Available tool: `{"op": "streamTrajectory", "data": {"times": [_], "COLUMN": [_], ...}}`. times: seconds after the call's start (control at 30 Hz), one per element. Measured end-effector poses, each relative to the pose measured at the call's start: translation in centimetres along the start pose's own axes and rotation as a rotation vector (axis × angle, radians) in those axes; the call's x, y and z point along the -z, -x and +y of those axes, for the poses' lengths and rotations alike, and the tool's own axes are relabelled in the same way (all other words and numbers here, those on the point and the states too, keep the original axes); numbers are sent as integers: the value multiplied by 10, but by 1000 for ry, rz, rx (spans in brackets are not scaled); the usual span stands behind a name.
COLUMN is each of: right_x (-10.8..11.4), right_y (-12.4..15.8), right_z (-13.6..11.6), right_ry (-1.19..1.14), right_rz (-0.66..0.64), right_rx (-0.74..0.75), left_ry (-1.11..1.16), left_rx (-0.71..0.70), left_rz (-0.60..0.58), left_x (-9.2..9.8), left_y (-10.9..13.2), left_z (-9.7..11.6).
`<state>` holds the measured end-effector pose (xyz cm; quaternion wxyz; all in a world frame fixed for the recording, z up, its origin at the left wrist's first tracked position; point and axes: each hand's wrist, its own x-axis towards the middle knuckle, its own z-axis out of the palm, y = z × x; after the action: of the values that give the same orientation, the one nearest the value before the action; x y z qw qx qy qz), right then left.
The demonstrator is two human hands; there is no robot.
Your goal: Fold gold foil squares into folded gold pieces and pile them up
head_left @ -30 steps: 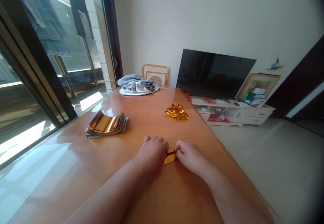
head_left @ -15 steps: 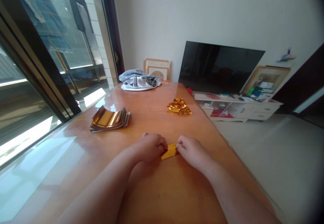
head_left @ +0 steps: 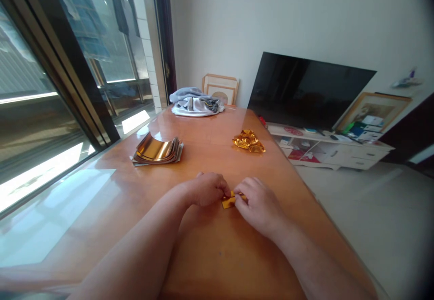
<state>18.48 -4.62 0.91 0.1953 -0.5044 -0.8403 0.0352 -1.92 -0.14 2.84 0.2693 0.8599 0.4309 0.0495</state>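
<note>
With left hand [head_left: 208, 189] and right hand [head_left: 260, 204] curled nearly closed, pinches a gold strip [head_left: 228, 203] nearer the right edge of the counter [head_left: 206, 257] than the left.

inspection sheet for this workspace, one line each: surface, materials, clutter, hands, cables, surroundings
Surface: brown table, glossy, with bright reflections on the window side.
Materials: folded gold strip between the hands; stack of curved gold sheets ahead to the left; crinkled gold foil ahead to the right.
Clutter: bundle of grey cloth at the table's far end.
Hands: left hand and right hand hold the strip, one at each end.
Cables: nothing seen.
Surroundings: glass door at left; dark television above a white cabinet at right.
</note>
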Motion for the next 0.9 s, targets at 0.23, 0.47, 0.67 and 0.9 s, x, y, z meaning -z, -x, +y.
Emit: {"op": "streamTrajectory", "data": {"times": [0.23, 0.47, 0.67, 0.9], "right_x": [0, -2, -2, 3], "right_y": [4, 6, 7, 10], "right_z": [-12, -15, -17, -21], "right_ry": [-72, 14, 83, 104], "right_rz": [-106, -120, -153, -159], "right_rx": [52, 6, -15, -14], "left_ry": [-23, 3, -12, -20], "left_rx": [-36, -52, -51, -22], "left_rz": [6, 0, 4, 45], "left_x": [-2, -8, -9, -13], "left_y": [1, -2, -2, -4], "left_z": [-5, -14, -14, -17]}}
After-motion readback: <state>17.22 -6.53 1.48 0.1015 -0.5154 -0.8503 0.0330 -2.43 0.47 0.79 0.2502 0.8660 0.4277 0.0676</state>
